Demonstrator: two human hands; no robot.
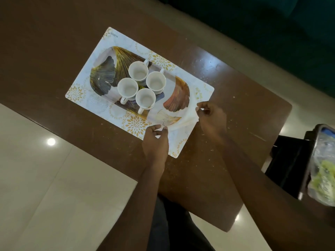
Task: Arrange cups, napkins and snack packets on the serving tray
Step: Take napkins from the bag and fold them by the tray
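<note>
Pale glossy floor tiles (45,187) lie nearest on the left, and the dark brown worktop (54,51) runs across them on a slant. Two bare forearms reach over its near edge.

The left hand (155,140) has its fingers curled and pinches the near corner of a thin white napkin (183,122) between thumb and fingertips. Further right and a little further away, the right hand (212,118) pinches the napkin's opposite edge in the same way. Held between the two hands, the napkin lies over the near right end of the tray (103,77), and the leaf pattern shows faintly through it.

The oval tray, printed with gold-lined fan leaves, rests on a white placemat (116,40) with golden flower motifs. Four white cups (145,98) stand upright and empty in a tight cluster at the tray's middle, handles pointing outward. The tray's far left end is bare.

At the right edge, well apart from the tray, a clear plastic bag (324,178) with something yellow-green inside sits on a dark stand (288,160); what it holds I cannot tell.
</note>
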